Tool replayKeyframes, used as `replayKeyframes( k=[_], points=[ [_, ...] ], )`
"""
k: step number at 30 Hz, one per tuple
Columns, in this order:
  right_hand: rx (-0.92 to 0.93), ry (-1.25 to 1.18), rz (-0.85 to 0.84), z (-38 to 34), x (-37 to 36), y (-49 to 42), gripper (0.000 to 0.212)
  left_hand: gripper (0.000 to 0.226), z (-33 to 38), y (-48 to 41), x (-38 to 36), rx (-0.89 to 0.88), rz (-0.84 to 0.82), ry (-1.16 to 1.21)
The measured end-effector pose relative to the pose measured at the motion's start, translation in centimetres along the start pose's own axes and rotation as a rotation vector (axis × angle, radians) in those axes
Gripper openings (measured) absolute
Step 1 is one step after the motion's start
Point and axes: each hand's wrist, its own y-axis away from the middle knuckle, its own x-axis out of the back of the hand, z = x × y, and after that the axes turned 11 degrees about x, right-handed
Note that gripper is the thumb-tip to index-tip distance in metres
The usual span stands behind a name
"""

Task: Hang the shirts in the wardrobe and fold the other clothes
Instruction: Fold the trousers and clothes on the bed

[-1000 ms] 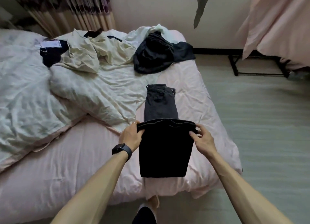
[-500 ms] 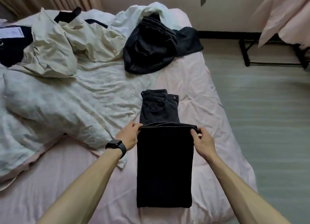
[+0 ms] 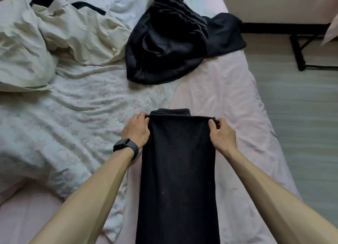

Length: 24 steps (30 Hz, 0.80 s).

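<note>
Room, head view: a bed (image 3: 228,90) under a pink sheet fills most of the frame, with pale striped floor (image 3: 301,116) to its right and a light wall (image 3: 274,4) behind.
Quilt: a rumpled white floral quilt (image 3: 82,116) covers the bed's left half.
Black trousers (image 3: 179,170): they lie lengthwise on the pink sheet, between the two forearms, doubled over on themselves. The fold's far edge is stretched straight between the hands, and a narrow strip of the lower layer shows just beyond it.
Left grip (image 3: 136,130): the fingers are curled round the left corner of that far edge, pinching the cloth. A dark watch (image 3: 126,147) is on the wrist and a ring (image 3: 141,114) on one finger.
Right grip (image 3: 222,134): it pinches the right corner, with the thumb on top of the cloth and the fingers tucked behind it.
Black heap (image 3: 170,42): a crumpled dark garment lies farther up the bed, well apart from the trousers, partly on the quilt and partly on the sheet.
Cream garment (image 3: 73,33): it lies bunched at the upper left with black trim, touching the heap's left side.
White cloth (image 3: 131,4): it is rumpled at the top, behind the heap.
Frame: a black metal frame (image 3: 300,50) stands on the floor by the wall, with pink fabric (image 3: 332,30) hanging above it.
</note>
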Motion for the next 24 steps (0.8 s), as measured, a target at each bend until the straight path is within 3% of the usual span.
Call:
replayKeyframes(
  k=[5, 10, 13, 15, 17, 19, 21, 24],
  points=[
    [-0.038, 0.108, 0.030, 1.4, -3.2, -3.5, 0.038, 0.031, 0.7, -3.8, -2.6, 0.023, 0.077, -0.098],
    [-0.055, 0.224, -0.001, 2.5, -4.8, -5.1, 0.041, 0.031, 0.4, -5.6, -4.0, 0.066, 0.050, -0.171],
    [-0.032, 0.173, 0.084, 1.9, -4.8, -3.4, 0.046, 0.039, 0.2, -3.4, -4.7, -0.012, 0.188, -0.104],
    [0.129, 0.265, 0.200, 1.4, -5.1, -0.1, 0.051, 0.053, -0.2, 0.3, -5.6, -0.181, 0.278, -0.115],
    [0.361, 0.372, 0.257, 0.9, -6.2, 3.9, 0.052, 0.063, -0.6, 4.3, -7.3, -0.328, 0.235, -0.143],
    [0.525, 0.467, 0.086, 1.2, -7.7, 6.4, 0.057, 0.067, -1.0, 6.2, -9.0, -0.386, 0.110, -0.240],
    [0.529, 0.586, -0.125, 2.6, -8.5, 5.7, 0.062, 0.064, -1.5, 4.5, -10.1, -0.362, 0.061, -0.324],
    [0.490, 0.709, -0.222, 4.8, -8.3, 1.7, 0.064, 0.060, -2.4, -0.3, -9.8, -0.246, 0.023, -0.390]
  ],
)
